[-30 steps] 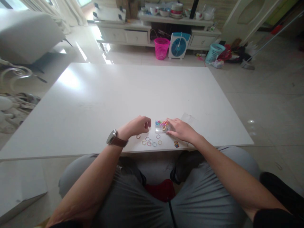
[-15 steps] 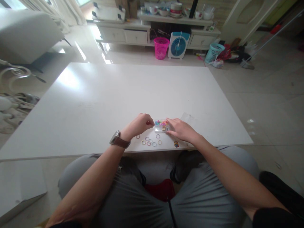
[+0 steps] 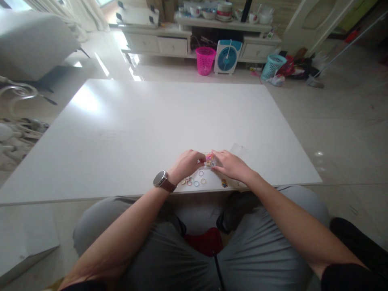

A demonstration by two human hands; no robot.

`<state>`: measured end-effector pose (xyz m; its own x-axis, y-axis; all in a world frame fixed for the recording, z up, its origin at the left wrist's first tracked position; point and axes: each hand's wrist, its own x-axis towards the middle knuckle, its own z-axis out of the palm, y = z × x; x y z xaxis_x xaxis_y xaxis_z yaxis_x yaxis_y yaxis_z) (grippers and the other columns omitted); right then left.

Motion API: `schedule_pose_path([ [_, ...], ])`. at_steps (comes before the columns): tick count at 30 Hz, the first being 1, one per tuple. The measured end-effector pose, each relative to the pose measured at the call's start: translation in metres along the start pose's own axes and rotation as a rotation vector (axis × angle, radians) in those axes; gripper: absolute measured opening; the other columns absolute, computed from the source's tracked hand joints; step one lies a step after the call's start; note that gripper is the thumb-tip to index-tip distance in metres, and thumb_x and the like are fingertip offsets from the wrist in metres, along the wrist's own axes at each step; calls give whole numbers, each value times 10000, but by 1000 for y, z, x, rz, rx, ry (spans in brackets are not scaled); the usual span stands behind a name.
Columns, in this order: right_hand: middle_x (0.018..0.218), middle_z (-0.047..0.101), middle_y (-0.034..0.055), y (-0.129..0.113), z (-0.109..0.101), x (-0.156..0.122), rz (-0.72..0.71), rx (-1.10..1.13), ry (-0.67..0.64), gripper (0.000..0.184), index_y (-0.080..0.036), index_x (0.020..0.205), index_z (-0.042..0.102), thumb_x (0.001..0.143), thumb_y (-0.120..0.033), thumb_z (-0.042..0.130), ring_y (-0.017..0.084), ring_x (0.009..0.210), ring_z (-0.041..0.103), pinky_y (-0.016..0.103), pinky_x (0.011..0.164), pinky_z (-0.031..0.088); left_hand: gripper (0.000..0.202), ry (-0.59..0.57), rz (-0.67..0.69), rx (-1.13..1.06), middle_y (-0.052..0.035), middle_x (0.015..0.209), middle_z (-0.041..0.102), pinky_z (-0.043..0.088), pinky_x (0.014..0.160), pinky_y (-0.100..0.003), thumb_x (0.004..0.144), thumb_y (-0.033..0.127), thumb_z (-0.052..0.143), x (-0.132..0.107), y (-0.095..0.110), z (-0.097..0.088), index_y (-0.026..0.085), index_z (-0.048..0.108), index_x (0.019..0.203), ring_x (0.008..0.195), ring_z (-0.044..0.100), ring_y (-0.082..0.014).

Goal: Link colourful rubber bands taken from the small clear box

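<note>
A small clear divided box (image 3: 204, 166) sits near the table's front edge, with bright colourful little pieces (image 3: 209, 156) at the back and ring-like pieces (image 3: 209, 163) in front. My right hand (image 3: 232, 165) grips the box's right end between thumb and fingers. Over its left part is my left hand (image 3: 188, 165), fingertips pinched together; whatever they hold is too small to make out. The left hand hides part of the box. In front of it lie several thin coloured rings (image 3: 196, 183), some partly covered by the left wrist.
A clear flat lid (image 3: 239, 149) lies behind my right hand. A small yellow-and-blue cartoon figure (image 3: 224, 183) is near the edge of the white table (image 3: 151, 121). Beyond the table stand a pink basket (image 3: 205, 60) and a box fan (image 3: 228, 58).
My left hand has moved right, from beside the box to over its left part, and now covers compartments and rings that showed before. My right hand stays on the box.
</note>
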<state>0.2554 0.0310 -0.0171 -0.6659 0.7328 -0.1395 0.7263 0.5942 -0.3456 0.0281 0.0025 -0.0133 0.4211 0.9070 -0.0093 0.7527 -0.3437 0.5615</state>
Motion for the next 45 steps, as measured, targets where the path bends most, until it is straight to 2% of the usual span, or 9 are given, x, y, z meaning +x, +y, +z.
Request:
schedule_pose_path([
  [9, 1433, 595, 168, -1, 0, 0, 6, -18, -8, 650, -187, 1514, 424, 950, -433, 635, 309, 1347, 530, 432, 1075, 464, 186, 2, 10, 69, -53, 957, 782, 497, 775, -304, 852, 165, 644, 0, 4, 0, 224, 768, 977, 837, 693, -199],
  [13, 1440, 588, 180, -2, -1, -1, 10, -18, -6, 655, -149, 1514, 428, 956, -426, 630, 315, 1353, 521, 431, 1081, 461, 222, 29, 25, 72, -47, 1005, 780, 490, 771, -299, 856, 153, 624, 0, 6, -5, 232, 767, 1006, 831, 687, -189],
  [19, 1432, 592, 178, -4, -2, -1, 24, -9, -15, 660, -163, 1529, 416, 961, -429, 621, 312, 1344, 531, 429, 1077, 463, 226, 24, 40, 91, -55, 917, 771, 470, 745, -295, 886, 185, 562, -4, 2, -14, 222, 760, 988, 792, 668, -183],
  [24, 1428, 595, 179, -4, -3, -1, 20, -15, -17, 668, -160, 1529, 420, 954, -425, 633, 312, 1349, 525, 423, 1081, 459, 231, -8, 60, 103, -51, 929, 769, 471, 752, -297, 870, 198, 556, -7, 2, -20, 224, 748, 997, 807, 672, -182],
  [28, 1415, 602, 181, -4, -3, -2, 27, -18, -13, 669, -163, 1531, 418, 955, -427, 631, 309, 1332, 538, 414, 1074, 460, 216, -14, 12, 123, -45, 916, 773, 468, 739, -289, 826, 200, 579, -8, 0, -31, 218, 757, 946, 772, 661, -168],
  [30, 1406, 606, 182, -5, -3, -2, 30, -25, -13, 676, -160, 1535, 413, 956, -435, 628, 307, 1317, 547, 411, 1070, 461, 191, -61, -38, 120, -38, 886, 771, 464, 713, -280, 789, 199, 598, -10, -2, -38, 211, 762, 887, 712, 645, -150],
  [33, 1395, 610, 187, -6, -4, -3, 31, -31, -13, 688, -149, 1540, 406, 959, -447, 621, 308, 1309, 551, 404, 1060, 465, 142, -209, -120, 80, -28, 769, 753, 463, 656, -267, 741, 195, 622, -13, -5, -44, 198, 759, 779, 609, 620, -131],
  [38, 1386, 615, 188, -6, -4, -3, 31, -27, -11, 685, -149, 1539, 412, 955, -439, 623, 313, 1304, 552, 412, 1048, 472, 84, -484, -262, -9, -13, 589, 692, 453, 555, -239, 670, 184, 708, -14, -12, -39, 174, 762, 733, 520, 619, -133],
  [45, 1396, 610, 189, 0, 0, -2, 16, -17, 0, 688, -149, 1540, 407, 957, -450, 615, 316, 1324, 541, 426, 1048, 480, 128, -516, -280, 46, -25, 635, 716, 461, 546, -232, 642, 135, 660, -12, -14, -28, 168, 759, 716, 538, 641, -140],
])
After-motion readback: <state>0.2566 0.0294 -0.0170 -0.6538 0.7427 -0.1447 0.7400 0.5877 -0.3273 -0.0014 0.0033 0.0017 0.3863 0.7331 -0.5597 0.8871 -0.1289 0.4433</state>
